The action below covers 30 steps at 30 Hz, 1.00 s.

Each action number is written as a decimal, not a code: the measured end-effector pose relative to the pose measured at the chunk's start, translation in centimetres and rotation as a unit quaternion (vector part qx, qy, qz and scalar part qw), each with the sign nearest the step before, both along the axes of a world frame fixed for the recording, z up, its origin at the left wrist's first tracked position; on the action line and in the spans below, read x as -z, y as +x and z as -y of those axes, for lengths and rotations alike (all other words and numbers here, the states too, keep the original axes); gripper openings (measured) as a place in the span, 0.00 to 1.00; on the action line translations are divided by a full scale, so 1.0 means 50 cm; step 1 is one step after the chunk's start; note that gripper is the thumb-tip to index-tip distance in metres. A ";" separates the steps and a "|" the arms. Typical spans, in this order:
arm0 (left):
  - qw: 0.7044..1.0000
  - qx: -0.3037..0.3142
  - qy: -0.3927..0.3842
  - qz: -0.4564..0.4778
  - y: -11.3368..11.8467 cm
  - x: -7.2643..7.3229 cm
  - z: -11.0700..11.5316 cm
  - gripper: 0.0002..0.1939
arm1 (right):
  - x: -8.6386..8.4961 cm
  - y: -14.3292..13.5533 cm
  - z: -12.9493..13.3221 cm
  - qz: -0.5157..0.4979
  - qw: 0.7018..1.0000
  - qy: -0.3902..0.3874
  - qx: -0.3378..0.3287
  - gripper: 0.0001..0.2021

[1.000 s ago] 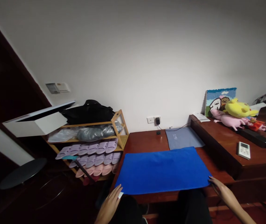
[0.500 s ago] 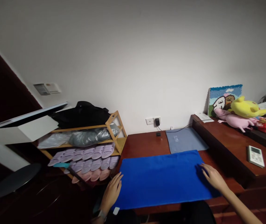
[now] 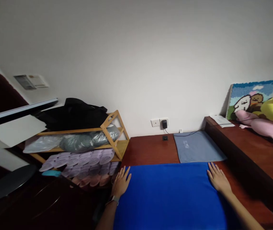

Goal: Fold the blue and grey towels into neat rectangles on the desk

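Observation:
A bright blue cloth point(image 3: 170, 195) lies spread out on the reddish-brown wooden table, its near edge running out of the picture. At its far left corner rests my left hand point(image 3: 122, 181), fingers spread and pointing away, a watch on the wrist. My right hand point(image 3: 219, 179) lies flat over the far right corner, fingers stretched out. Neither hand grips anything. Just beyond the blue cloth, a folded grey-blue cloth point(image 3: 198, 147) with small white lettering lies flat, touching or very close to the blue edge.
Left stands a wooden rack point(image 3: 116, 134) with several lilac and pink slippers point(image 3: 95, 158) and a black bag point(image 3: 76, 113) on top. A raised ledge point(image 3: 244, 143) at right bears a pink plush toy point(image 3: 263, 126), a yellow plush toy and a picture. A black plug point(image 3: 164, 124) sits in the wall.
Both hands have moved forward to the blue cloth's far corners. The view has come closer, so the cloth's near edge has left the picture and the calculator on the ledge is mostly out of sight.

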<state>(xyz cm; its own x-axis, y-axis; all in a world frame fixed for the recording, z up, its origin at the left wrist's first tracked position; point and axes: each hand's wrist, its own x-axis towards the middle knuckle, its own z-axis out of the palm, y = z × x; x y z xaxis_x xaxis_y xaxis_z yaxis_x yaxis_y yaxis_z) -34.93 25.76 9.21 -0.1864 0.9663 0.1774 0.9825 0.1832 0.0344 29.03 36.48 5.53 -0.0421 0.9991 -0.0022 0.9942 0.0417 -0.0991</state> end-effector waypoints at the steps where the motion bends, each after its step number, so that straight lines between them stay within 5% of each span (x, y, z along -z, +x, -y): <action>1: 1.000 -0.003 0.001 -0.003 0.001 0.001 0.002 0.29 | -0.002 -0.001 0.005 0.007 1.000 -0.003 0.007 0.36; 8: 1.000 -0.006 0.012 0.009 0.022 -0.012 0.015 0.29 | -0.046 -0.004 0.018 0.044 0.997 -0.042 0.052 0.35; 11: 1.000 -0.006 0.017 0.011 0.028 -0.012 0.022 0.29 | -0.072 -0.052 0.025 0.042 0.995 -0.010 0.091 0.34; 13: 1.000 -0.008 0.020 0.009 0.031 -0.011 0.025 0.29 | -0.097 -0.141 0.041 0.022 0.997 0.043 0.064 0.34; 16: 1.000 -0.011 0.018 0.009 0.033 -0.014 0.027 0.29 | -0.143 -0.357 0.081 -0.043 0.990 0.089 -0.096 0.33; 19: 1.000 -0.010 0.009 0.014 0.033 -0.018 0.029 0.30 | -0.176 -0.585 0.122 -0.111 0.962 0.047 -0.243 0.33; 22: 1.000 -0.004 0.004 0.021 0.027 -0.018 0.030 0.30 | -0.180 -0.701 0.132 -0.135 0.950 -0.022 -0.282 0.34; 25: 1.000 -0.003 0.013 0.025 0.019 -0.010 0.028 0.29 | -0.156 -0.660 0.114 -0.126 0.960 -0.049 -0.245 0.35; 30: 1.000 -0.005 0.022 0.020 0.014 -0.002 0.022 0.30 | -0.087 -0.368 0.078 -0.083 0.990 0.000 -0.113 0.33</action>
